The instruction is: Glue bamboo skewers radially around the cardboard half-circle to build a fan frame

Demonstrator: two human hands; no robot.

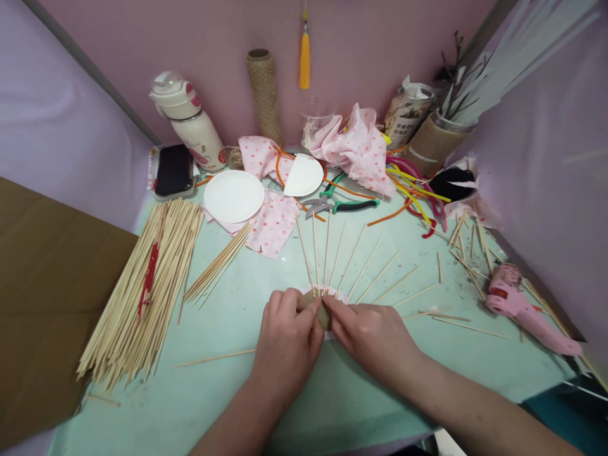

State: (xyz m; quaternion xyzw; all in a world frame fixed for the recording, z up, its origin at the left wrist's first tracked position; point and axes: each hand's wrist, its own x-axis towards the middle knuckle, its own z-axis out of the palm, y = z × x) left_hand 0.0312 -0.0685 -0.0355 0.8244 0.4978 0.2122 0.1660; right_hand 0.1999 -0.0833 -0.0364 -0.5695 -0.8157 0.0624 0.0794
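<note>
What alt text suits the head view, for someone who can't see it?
The left hand and right hand meet at a small brown piece, from which thin wooden sticks fan out over a pale green table. Around them lie a bundle of wooden skewers, red-dotted pink cloth and a pink glue gun.

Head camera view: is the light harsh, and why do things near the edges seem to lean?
In the head view, light looks soft, with a faint shadow under the right hand; the white disc shows little surface detail; the bottle and brown jar lean outward, probably wide-angle distortion.
</note>
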